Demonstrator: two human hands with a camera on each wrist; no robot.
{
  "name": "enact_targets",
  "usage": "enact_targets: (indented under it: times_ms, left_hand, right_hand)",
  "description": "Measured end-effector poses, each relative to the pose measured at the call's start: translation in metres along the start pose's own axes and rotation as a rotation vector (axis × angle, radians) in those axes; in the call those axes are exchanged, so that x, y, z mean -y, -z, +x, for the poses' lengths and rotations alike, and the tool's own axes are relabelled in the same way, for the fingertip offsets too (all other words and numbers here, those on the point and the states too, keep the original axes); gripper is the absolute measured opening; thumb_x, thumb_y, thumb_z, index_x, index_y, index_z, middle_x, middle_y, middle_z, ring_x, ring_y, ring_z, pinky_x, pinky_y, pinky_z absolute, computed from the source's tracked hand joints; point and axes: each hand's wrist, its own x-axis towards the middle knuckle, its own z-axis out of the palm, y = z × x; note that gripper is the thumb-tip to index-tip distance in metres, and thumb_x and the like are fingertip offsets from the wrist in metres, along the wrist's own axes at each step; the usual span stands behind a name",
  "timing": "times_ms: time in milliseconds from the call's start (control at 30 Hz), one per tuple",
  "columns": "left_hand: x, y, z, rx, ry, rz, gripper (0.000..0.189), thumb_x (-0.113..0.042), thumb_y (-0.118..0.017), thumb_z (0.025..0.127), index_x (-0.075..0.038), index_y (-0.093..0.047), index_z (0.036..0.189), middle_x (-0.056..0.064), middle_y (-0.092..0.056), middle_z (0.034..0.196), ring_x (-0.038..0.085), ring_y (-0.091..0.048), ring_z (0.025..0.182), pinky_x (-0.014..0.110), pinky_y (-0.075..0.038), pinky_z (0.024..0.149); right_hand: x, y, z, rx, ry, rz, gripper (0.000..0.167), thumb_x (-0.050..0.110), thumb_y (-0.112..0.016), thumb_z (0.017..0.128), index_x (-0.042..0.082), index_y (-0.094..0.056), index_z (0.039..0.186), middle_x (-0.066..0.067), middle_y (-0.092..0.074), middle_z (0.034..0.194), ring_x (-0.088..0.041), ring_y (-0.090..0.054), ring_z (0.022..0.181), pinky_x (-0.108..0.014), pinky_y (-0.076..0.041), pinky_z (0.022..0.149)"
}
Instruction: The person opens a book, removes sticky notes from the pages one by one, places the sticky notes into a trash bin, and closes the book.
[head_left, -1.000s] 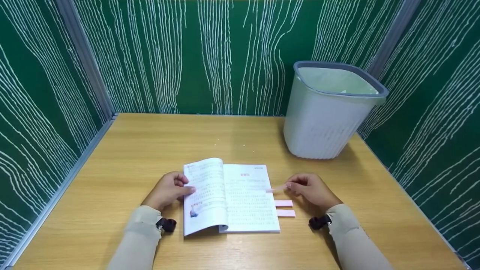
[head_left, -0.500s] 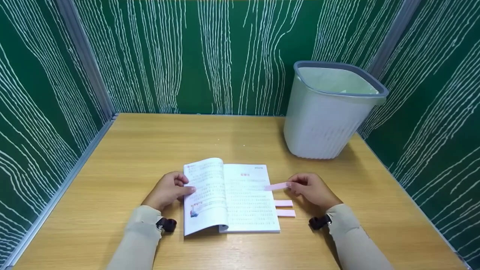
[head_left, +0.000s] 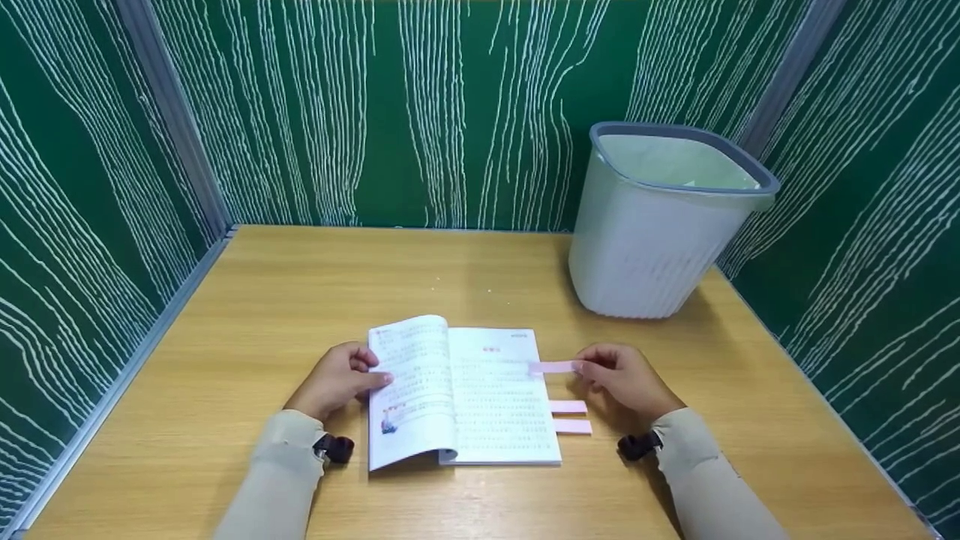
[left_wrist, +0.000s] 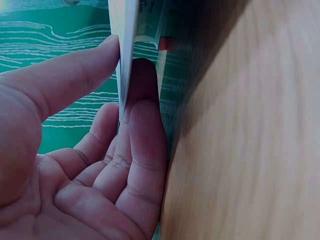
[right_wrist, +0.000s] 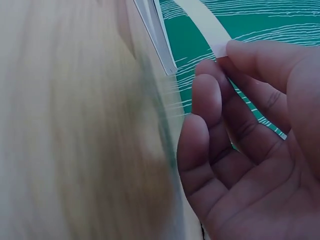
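An open book (head_left: 502,420) with printed pages lies on the table in the head view. My left hand (head_left: 341,381) grips its left side, thumb on top of the page and fingers underneath; the left wrist view shows the page edge (left_wrist: 127,55) between thumb and fingers. Between thumb and forefinger, my right hand (head_left: 626,379) pinches the outer end of a pink sticky tab (head_left: 555,367). The tab's other end overlaps the right page near its edge. Lower down, two more pink tabs (head_left: 568,406) stick out from the book's right side.
A pale waste bin (head_left: 637,247) with a grey rim stands at the table's back right. Green panels (head_left: 480,112) with white lines enclose the back and sides of the wooden table (head_left: 337,277). A few tiny white specks lie behind the book.
The outer end of the pinched pink tab has turned from slanting upward to nearly level, its broad face now showing. My left hand and the book have stayed in place.
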Motion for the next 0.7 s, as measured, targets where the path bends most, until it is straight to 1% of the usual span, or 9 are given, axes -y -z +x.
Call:
enact_targets:
  times_ms: [133,267,367,433,500,567,633,700]
  left_hand:
    - [-0.001,0.001,-0.001,-0.007,-0.004,0.008,0.031,-0.011,-0.085,0.085,-0.005,-0.061,0.105,0.008,-0.056,0.093,0.021,-0.06,0.079,0.029,-0.053,0.067]
    - [-0.001,0.0,0.0,-0.003,-0.021,0.007,0.032,-0.011,-0.086,0.084,-0.005,-0.061,0.104,0.007,-0.055,0.091,0.02,-0.059,0.077,0.029,-0.053,0.065]
    - [-0.001,-0.001,0.001,-0.006,-0.018,0.001,0.032,-0.011,-0.086,0.084,-0.005,-0.061,0.103,0.007,-0.055,0.091,0.02,-0.059,0.077,0.029,-0.053,0.065]
    - [-0.001,-0.001,0.001,-0.009,-0.02,-0.002,0.032,-0.01,-0.086,0.084,-0.005,-0.061,0.103,0.008,-0.056,0.092,0.021,-0.059,0.078,0.03,-0.053,0.066]
    - [-0.001,-0.001,0.0,-0.012,-0.023,-0.004,0.032,-0.01,-0.086,0.084,-0.005,-0.061,0.103,0.008,-0.056,0.092,0.021,-0.059,0.078,0.03,-0.053,0.066]
    - [-0.001,-0.001,0.0,-0.01,-0.024,-0.004,0.031,-0.01,-0.086,0.084,-0.005,-0.061,0.103,0.008,-0.056,0.092,0.021,-0.059,0.078,0.03,-0.053,0.066]
    - [-0.001,-0.001,-0.001,-0.008,-0.024,0.0,0.031,-0.011,-0.085,0.085,-0.005,-0.061,0.103,0.008,-0.056,0.093,0.021,-0.059,0.079,0.03,-0.053,0.067]
    - [-0.002,0.0,-0.001,-0.008,-0.024,0.003,0.031,-0.011,-0.085,0.085,-0.006,-0.061,0.104,0.008,-0.056,0.093,0.021,-0.059,0.079,0.03,-0.053,0.067]
  right_hand:
    - [0.004,0.001,-0.001,-0.023,0.027,0.027,0.02,0.025,-0.074,0.097,0.007,-0.075,0.107,-0.02,-0.07,0.099,-0.027,-0.063,0.078,-0.033,-0.057,0.067]
    - [0.008,0.005,-0.002,-0.051,0.035,0.031,0.022,0.025,-0.074,0.097,0.006,-0.074,0.109,-0.018,-0.07,0.1,-0.032,-0.064,0.084,-0.037,-0.059,0.071]
    - [0.012,0.008,-0.001,-0.066,0.02,0.014,0.022,0.026,-0.073,0.098,0.008,-0.074,0.11,-0.016,-0.071,0.102,-0.03,-0.065,0.089,-0.037,-0.06,0.075]
    - [0.016,0.01,0.001,-0.077,0.047,-0.011,0.019,0.024,-0.073,0.098,0.008,-0.075,0.108,-0.016,-0.07,0.098,-0.026,-0.063,0.084,-0.033,-0.058,0.07]
    - [0.02,0.012,0.003,-0.091,0.081,-0.037,0.015,0.023,-0.073,0.098,0.009,-0.076,0.105,-0.015,-0.069,0.092,-0.021,-0.061,0.078,-0.028,-0.054,0.063]
    - [0.024,0.016,0.004,-0.098,0.125,-0.065,0.014,0.022,-0.072,0.098,0.009,-0.076,0.102,-0.013,-0.067,0.089,-0.018,-0.058,0.075,-0.026,-0.05,0.06]
    - [0.028,0.021,0.005,-0.103,0.14,-0.087,0.014,0.024,-0.072,0.098,0.011,-0.076,0.101,-0.011,-0.067,0.089,-0.018,-0.058,0.076,-0.025,-0.049,0.061]
    - [0.033,0.027,0.005,-0.101,0.147,-0.112,0.018,0.029,-0.072,0.099,0.012,-0.076,0.103,-0.014,-0.067,0.092,-0.02,-0.059,0.081,-0.026,-0.051,0.067]
